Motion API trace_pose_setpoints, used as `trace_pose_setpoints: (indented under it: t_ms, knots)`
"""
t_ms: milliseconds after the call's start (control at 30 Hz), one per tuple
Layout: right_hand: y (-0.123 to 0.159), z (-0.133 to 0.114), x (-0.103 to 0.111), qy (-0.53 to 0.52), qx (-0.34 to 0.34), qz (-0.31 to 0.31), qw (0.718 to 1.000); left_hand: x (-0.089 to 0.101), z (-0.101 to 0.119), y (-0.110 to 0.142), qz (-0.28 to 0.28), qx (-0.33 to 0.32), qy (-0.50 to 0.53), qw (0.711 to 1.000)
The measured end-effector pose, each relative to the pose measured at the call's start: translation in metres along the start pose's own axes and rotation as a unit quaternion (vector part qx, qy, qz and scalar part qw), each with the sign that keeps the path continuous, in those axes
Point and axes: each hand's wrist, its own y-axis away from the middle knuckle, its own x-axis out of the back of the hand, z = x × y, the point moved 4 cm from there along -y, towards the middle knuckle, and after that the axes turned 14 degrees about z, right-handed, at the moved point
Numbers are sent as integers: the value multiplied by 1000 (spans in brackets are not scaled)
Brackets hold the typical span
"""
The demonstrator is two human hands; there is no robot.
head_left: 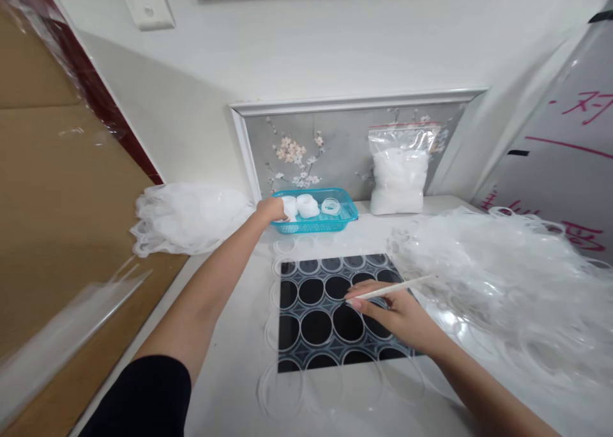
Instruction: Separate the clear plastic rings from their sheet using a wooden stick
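Note:
My left hand [272,209] reaches into the left end of a blue plastic basket [313,226]. Its fingers curl down against a white bundle there, and the fingertips are partly hidden. Beside it in the basket lie a roll of thin white rings [307,206] and a looser coil of clear rings [331,206]. Pinched in my right hand [390,309] is a slim white stick [397,287], slanting up to the right. That hand is over a black sheet [316,328] overlaid with a clear sheet of joined rings [282,395], which extends past its edges.
A large heap of clear ring sheets [507,283] covers the right side. Another pile of them [191,213] sits at the left, by brown cardboard [62,168]. A zip bag of white material [398,178] leans against the wall. A whiteboard [569,124] stands at right.

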Motion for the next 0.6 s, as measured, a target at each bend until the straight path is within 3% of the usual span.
trace_pose_setpoints:
  t_ms: [233,400,467,533,600]
  knots:
    - [-2,0,-1,45,17,-10,999,5,3,9,37,7,28,999]
    - [-4,-7,19,117,24,-57,991,17,17,31,91,-18,91,992]
    - [1,-7,37,156,7,-88,984,21,24,58,96,-47,129,986]
    - [12,-7,58,183,-17,-128,975,21,29,100,75,-85,165,980]
    - [27,-7,75,191,-49,-193,961,17,34,157,-3,-188,238,953]
